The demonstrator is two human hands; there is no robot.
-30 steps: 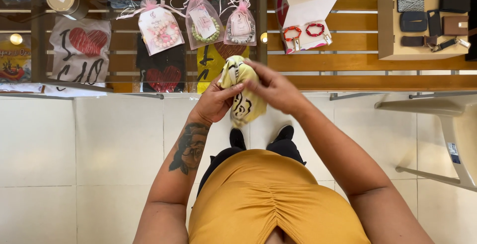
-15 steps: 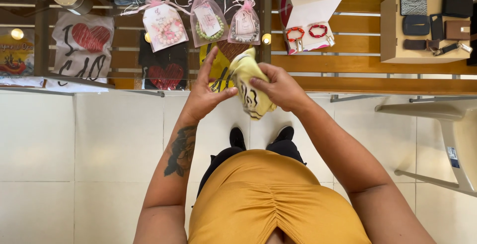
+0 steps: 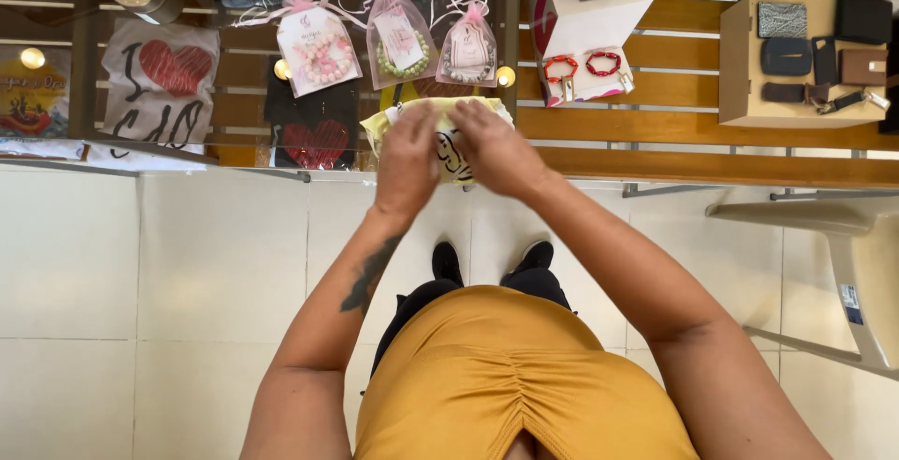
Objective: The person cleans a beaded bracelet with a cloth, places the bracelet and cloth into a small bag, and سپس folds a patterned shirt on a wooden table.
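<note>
- Yellow fabric first: in the head view, both hands are bunched together on a pale yellow cloth item (image 3: 440,146) with a dark print on it, looks like a folded tee or small bag, held right at the front edge of the glass counter (image 3: 234,155).
- Left hand (image 3: 406,162) is closed over the cloth's left side, fingers curled down onto it. Right hand (image 3: 496,149) presses on the right side, fingers flat-ish over the print. Both are clamped on the cloth, nearly touching each other.
- Just beyond the yellow cloth, three sheer pink organza pouches (image 3: 401,34) with beaded bracelets inside lie on the counter.
- Further left of the cloth, under the glass, a white tee with a red heart (image 3: 161,81); closer in, a black tee with a red heart (image 3: 314,137).
- Right of the cloth and a bit beyond it, a white open box (image 3: 585,34) with two red bead bracelets (image 3: 582,65) on it. Well to the right, a cardboard stand (image 3: 740,66) with dark wallets.
- Handling guess: soft, light, floppy, nothing fragile. It'll sag if grabbed by one corner, so I'd pinch it at both side edges like it's held now and keep the folds stacked. Not slippery as far as I can tell.
</note>
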